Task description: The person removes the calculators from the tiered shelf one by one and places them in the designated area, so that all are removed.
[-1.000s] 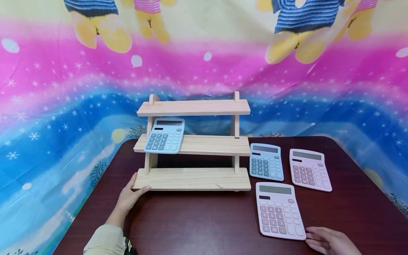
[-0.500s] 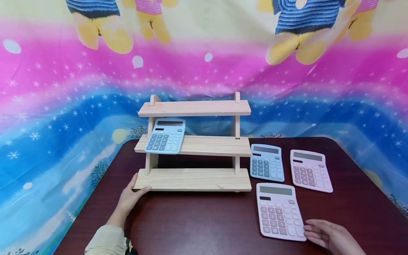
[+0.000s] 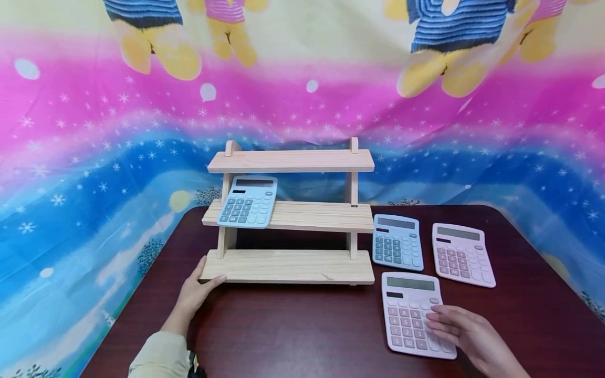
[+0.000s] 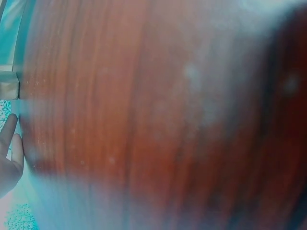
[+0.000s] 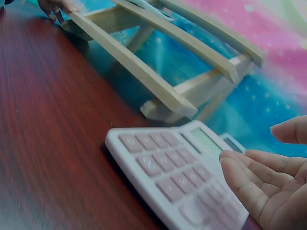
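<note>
A three-tier wooden display shelf [image 3: 288, 266] stands on the table, with a blue calculator [image 3: 249, 202] leaning on its middle tier at the left. My left hand [image 3: 194, 294] holds the bottom tier's left front corner, thumb over the front edge and fingers along the end. My right hand [image 3: 472, 333] is over the right side of the nearest pink calculator [image 3: 406, 320], fingers loosely extended and the thumb apart from them. In the right wrist view the fingertips [image 5: 229, 160] hover beside its keys; whether they touch cannot be told.
Right of the shelf lie another blue calculator [image 3: 397, 242] and a second pink calculator [image 3: 463, 254]. The dark red table [image 3: 293, 325] has rounded far corners. A patterned cloth backdrop [image 3: 302, 105] hangs behind it.
My right hand has moved from the nearest pink calculator's lower right edge up and left, over its keys. My left hand stays at the shelf corner. The view has shifted slightly.
</note>
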The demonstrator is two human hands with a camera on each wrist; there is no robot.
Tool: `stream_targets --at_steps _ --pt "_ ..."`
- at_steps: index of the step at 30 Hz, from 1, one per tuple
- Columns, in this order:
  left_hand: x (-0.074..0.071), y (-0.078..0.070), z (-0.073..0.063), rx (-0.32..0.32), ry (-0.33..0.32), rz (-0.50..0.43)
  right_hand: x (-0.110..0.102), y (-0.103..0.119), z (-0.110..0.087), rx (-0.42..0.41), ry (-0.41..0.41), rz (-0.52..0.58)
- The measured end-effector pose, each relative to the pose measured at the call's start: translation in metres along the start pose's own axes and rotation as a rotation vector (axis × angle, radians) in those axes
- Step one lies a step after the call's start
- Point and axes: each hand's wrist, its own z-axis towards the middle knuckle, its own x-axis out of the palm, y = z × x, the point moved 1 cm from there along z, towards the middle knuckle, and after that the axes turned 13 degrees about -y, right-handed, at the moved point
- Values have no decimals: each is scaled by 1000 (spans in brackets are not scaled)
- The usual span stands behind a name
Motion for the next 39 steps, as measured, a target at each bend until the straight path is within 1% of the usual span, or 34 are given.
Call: stream_targets --at_steps 3,7,14,17,20,24,27,32,39 --pt "0 -1 0 3 -1 -7 8 0 7 -55 -2 -15" --pt "0 -2 -1 7 -6 -13 20 0 18 -122 -48 -80" --pt "-1 -2 -2 -1 -6 -8 45 3 34 -172 -75 -127" --pt "0 -2 -1 -1 -7 -6 56 4 40 -178 -90 -132" --pt "0 -3 -1 -2 -6 -5 65 3 47 -184 -85 -128" --pt "1 -2 0 -3 -6 -6 76 2 54 -198 -74 -152" --pt "1 -2 0 -6 -6 -11 85 3 60 -193 -99 -181" --pt "1 -1 0 -9 -5 -12 99 5 69 -161 -145 -196" --pt "1 0 0 -6 -3 -19 120 7 81 -157 -157 -178"
